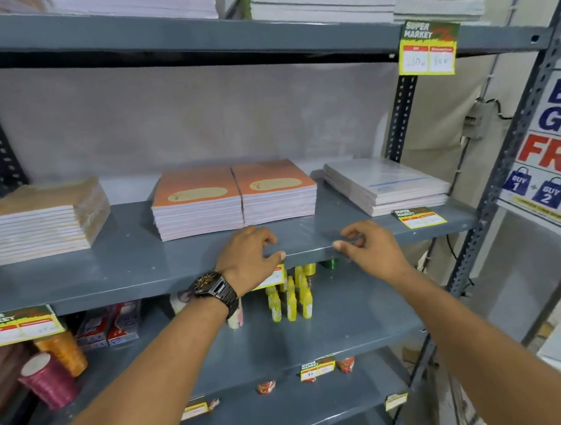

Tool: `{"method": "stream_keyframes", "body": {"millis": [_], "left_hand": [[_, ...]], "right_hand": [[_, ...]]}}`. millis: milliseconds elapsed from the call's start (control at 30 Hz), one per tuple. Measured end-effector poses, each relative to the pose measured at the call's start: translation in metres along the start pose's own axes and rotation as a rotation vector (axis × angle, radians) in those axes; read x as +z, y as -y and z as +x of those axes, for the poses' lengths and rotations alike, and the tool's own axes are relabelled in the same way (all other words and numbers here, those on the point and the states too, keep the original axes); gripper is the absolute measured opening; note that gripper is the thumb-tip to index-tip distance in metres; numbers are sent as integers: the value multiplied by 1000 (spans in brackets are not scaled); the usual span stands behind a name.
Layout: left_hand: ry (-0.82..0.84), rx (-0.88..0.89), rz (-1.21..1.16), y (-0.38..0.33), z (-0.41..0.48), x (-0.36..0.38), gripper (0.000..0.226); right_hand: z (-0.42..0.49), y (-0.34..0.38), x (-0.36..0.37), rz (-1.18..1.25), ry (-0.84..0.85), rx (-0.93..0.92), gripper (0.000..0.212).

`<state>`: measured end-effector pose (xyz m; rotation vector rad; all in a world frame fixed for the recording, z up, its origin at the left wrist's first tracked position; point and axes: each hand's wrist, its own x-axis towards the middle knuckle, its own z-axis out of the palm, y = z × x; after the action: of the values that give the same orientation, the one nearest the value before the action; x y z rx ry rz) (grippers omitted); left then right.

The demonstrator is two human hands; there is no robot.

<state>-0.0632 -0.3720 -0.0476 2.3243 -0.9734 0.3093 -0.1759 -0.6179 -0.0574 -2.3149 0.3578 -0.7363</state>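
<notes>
My left hand [247,258], a dark watch on its wrist, hovers at the front edge of the grey middle shelf [137,257]. Its fingers are loosely curled and its thumb lies at the shelf lip. My right hand [368,249] is beside it over the same edge, fingers loosely curled, thumb pointing left. Neither hand holds anything I can see. Just behind the hands stand two side-by-side stacks of orange-covered notebooks [235,198].
A brown notebook stack [43,220] lies at shelf left and a white stack [386,186] at right. Yellow price tags [420,217] hang on the shelf edges. Below are small yellow bottles [291,300], ribbon spools [49,381] and red boxes. A steel upright [498,195] stands right.
</notes>
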Motion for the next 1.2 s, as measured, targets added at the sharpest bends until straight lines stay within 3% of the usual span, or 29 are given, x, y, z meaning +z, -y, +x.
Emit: {"method": "stream_keyframes", "body": {"millis": [133,233,300,400,600,767,900,1100,1200], "left_hand": [[32,18,12,-56,34,41,26],[64,-14,-17,-103,66,77,28],[118,-63,-33,-134,88,104,33],[181,-149,18,-177,117,146,41],[165,-329,206,-222,147,189,48],[127,-481,40,-238,163,197,39],[56,-554,-360,-238,169,198,16],[28,-501,-777,-242,161,192,17],[64,-440,-717,-243,143,196,25]], "right_hand": [[26,-61,-68,-25,-161,101,6],[49,-103,-110,-43,-190,141,5],[65,-126,-133,-103,-133,165,4],[89,-157,-154,-196,5,201,21],[116,-176,-151,-188,141,154,36],[127,-181,-145,-3,115,241,42],[134,-186,-151,276,122,337,38],[127,-180,-171,559,322,262,20],[115,-185,-177,442,375,115,14]]}}
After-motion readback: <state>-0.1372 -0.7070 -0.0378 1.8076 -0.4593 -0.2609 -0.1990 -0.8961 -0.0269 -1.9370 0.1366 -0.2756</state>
